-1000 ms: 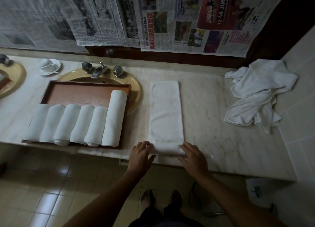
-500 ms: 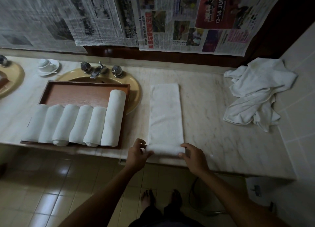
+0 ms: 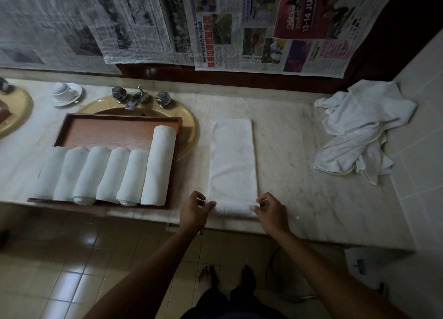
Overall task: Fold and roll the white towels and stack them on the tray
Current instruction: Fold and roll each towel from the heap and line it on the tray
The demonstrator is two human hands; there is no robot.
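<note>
At the bottom of the frame two bare feet stand on glossy cream floor tiles (image 3: 79, 266). Just above, at the near edge of the pale veined marble table (image 3: 299, 175), the left hand (image 3: 194, 211) and right hand (image 3: 272, 211) sit at either end of the started roll on a long, narrow folded white terry towel (image 3: 232, 160). The left hand's thumb and fingers pinch the roll's left end; the right hand's curled fingertips (image 3: 254, 208) touch its right end, though whether they actually grip it cannot be told. The towel's flat length stretches away from the hands toward the middle of the frame.

Left of centre, a rectangular brown wooden tray (image 3: 115, 131) lies over a yellowish oval sink (image 3: 189, 129) and carries six rolled white towels (image 3: 105, 175) side by side, the rightmost longer than the other five. Toward the right edge lies a crumpled heap of loose white towels (image 3: 359, 129). Farther back are a metal faucet with two faceted knobs (image 3: 136, 99) and, upper left, one white cup on a saucer (image 3: 66, 93). Sheets of printed newspaper (image 3: 215, 24) hang across the top of the frame.
</note>
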